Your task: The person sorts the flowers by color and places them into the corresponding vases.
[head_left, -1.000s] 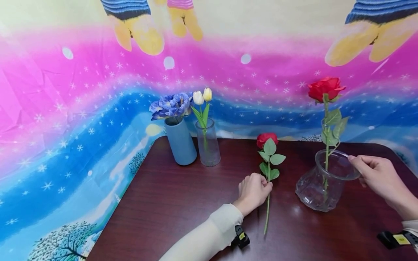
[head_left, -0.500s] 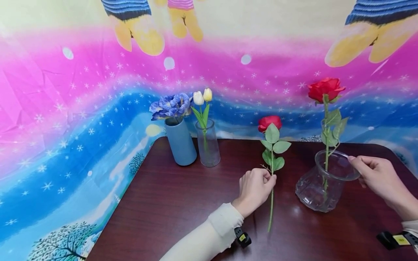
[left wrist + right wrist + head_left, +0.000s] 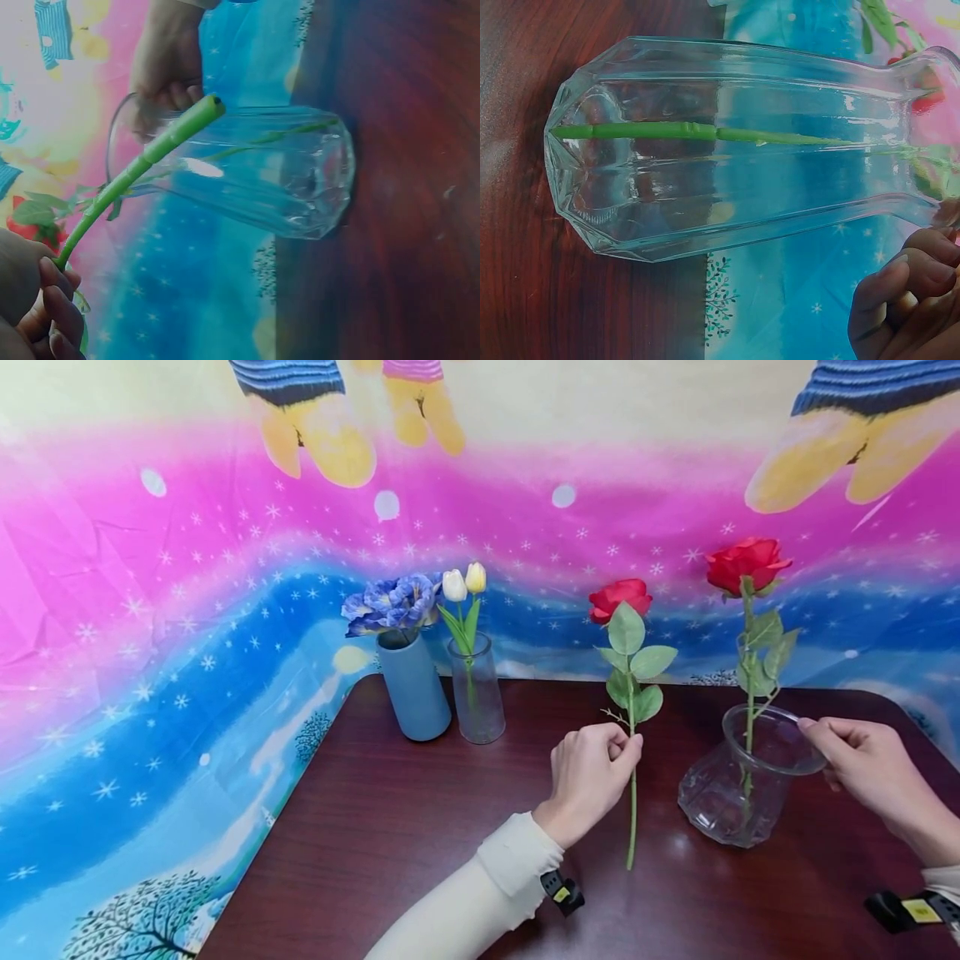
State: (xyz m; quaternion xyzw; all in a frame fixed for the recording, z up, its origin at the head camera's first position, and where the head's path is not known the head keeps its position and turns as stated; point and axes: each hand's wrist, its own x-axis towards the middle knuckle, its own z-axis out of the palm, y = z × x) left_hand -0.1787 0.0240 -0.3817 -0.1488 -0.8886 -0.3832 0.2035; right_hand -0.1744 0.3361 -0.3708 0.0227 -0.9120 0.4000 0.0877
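Observation:
A red rose [image 3: 619,602] with green leaves stands nearly upright above the table, its stem pinched between the thumb and fingers of my left hand [image 3: 592,772]. In the left wrist view the cut end of that stem [image 3: 161,146] points freely into the air, in front of the vase. To the right, a clear glass vase [image 3: 738,802] with a flared rim rests on the table, and my right hand [image 3: 873,768] pinches its rim. Inside this vase leans a second red rose [image 3: 748,566]; its stem [image 3: 660,131] reaches the bottom in the right wrist view.
On the brown table [image 3: 360,843], a blue-grey vase [image 3: 415,689] with blue flowers [image 3: 393,603] stands at the back left. Beside it is a narrow clear vase [image 3: 480,710] holding white and yellow tulips [image 3: 465,583]. A printed cloth backdrop [image 3: 525,535] hangs behind the table.
My left hand has raised the rose from low over the table, moving up and slightly right, and the flower head now stands higher. The right hand and the glass vase have stayed put.

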